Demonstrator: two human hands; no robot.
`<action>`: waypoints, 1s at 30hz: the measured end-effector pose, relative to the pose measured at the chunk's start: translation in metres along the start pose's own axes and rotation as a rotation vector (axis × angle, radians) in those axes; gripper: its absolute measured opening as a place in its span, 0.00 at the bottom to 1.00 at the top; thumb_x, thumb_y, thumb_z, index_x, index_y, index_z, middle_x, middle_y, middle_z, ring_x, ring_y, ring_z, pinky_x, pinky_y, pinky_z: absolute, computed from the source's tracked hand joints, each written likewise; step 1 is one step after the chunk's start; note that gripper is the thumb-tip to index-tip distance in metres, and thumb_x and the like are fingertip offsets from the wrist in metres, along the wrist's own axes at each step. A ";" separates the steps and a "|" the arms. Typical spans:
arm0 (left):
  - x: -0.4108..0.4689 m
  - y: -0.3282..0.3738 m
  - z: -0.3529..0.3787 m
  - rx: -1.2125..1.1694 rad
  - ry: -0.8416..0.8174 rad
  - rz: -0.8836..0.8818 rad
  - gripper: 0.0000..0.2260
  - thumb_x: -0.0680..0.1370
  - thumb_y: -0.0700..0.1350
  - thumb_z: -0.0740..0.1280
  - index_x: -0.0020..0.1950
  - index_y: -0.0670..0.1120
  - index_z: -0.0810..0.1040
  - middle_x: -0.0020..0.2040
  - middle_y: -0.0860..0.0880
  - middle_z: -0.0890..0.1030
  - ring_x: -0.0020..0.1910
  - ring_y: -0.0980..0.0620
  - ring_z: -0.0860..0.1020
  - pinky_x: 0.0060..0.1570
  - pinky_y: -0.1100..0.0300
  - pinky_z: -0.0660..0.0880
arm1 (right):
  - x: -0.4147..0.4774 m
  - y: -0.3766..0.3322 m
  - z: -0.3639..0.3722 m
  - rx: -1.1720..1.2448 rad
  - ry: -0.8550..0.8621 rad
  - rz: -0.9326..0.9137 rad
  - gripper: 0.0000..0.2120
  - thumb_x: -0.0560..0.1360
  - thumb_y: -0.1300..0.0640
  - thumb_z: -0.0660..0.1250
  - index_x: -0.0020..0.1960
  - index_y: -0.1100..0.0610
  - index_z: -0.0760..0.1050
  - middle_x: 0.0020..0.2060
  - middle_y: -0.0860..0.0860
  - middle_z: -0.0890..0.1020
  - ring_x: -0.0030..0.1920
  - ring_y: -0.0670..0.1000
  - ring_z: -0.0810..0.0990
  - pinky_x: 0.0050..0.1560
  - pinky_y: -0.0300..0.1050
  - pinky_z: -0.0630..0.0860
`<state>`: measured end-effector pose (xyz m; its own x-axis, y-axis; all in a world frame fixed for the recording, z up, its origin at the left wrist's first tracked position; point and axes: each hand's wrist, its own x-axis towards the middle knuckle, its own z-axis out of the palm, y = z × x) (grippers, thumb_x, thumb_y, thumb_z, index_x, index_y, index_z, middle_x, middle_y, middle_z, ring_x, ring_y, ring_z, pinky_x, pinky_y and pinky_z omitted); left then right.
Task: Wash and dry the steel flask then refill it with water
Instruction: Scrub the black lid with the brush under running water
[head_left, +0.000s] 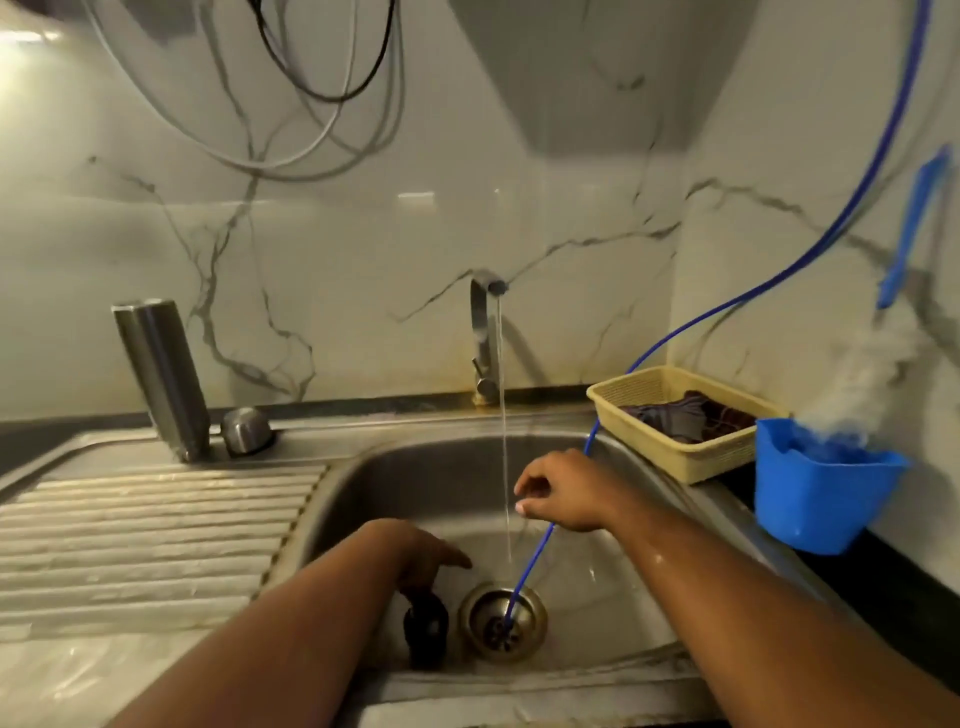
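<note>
The steel flask (158, 376) stands upside down and tilted at the back of the ribbed draining board (145, 530), left of the sink. Its rounded steel cap (247, 430) lies beside it. Neither hand touches the flask. Down in the sink basin (597, 571), my left hand (421, 558) grips the top of a dark round object (426, 621) just left of the drain (503, 621), with the index finger stretched out. My right hand (563, 488) hovers over the basin beside the water stream, its fingers loosely curled and nothing visibly held.
The tap (485, 338) runs a thin stream into the basin. A blue tube (530, 566) passes under my right hand into the drain. On the right counter are a beige basket (670, 462) with a dark cloth and a blue tub (821, 493). Cables hang on the marble wall.
</note>
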<state>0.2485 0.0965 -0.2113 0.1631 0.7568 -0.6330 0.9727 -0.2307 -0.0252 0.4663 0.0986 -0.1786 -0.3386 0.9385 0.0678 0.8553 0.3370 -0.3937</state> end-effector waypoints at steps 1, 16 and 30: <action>0.011 -0.002 0.005 -0.016 -0.121 -0.020 0.36 0.81 0.36 0.66 0.83 0.55 0.51 0.80 0.43 0.62 0.76 0.41 0.66 0.69 0.54 0.66 | 0.001 0.001 -0.002 0.012 -0.024 -0.020 0.14 0.76 0.48 0.74 0.60 0.49 0.82 0.51 0.45 0.84 0.52 0.45 0.82 0.53 0.43 0.79; 0.004 0.017 -0.001 -0.354 0.630 0.087 0.21 0.73 0.51 0.76 0.65 0.53 0.77 0.58 0.53 0.82 0.57 0.55 0.80 0.58 0.61 0.75 | 0.006 -0.017 0.026 0.083 -0.135 -0.136 0.38 0.71 0.54 0.79 0.76 0.43 0.66 0.67 0.47 0.75 0.64 0.50 0.76 0.63 0.49 0.77; 0.000 0.005 -0.015 -0.953 0.902 0.392 0.18 0.81 0.49 0.69 0.69 0.60 0.71 0.56 0.56 0.82 0.53 0.59 0.81 0.55 0.65 0.78 | 0.035 -0.009 0.006 0.834 0.232 0.259 0.24 0.75 0.55 0.76 0.67 0.49 0.70 0.55 0.53 0.82 0.45 0.51 0.86 0.36 0.40 0.81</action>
<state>0.2556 0.1047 -0.1997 0.1447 0.9565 0.2531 0.5146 -0.2913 0.8065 0.4446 0.1280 -0.1778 -0.0099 0.9994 0.0318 0.3009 0.0333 -0.9531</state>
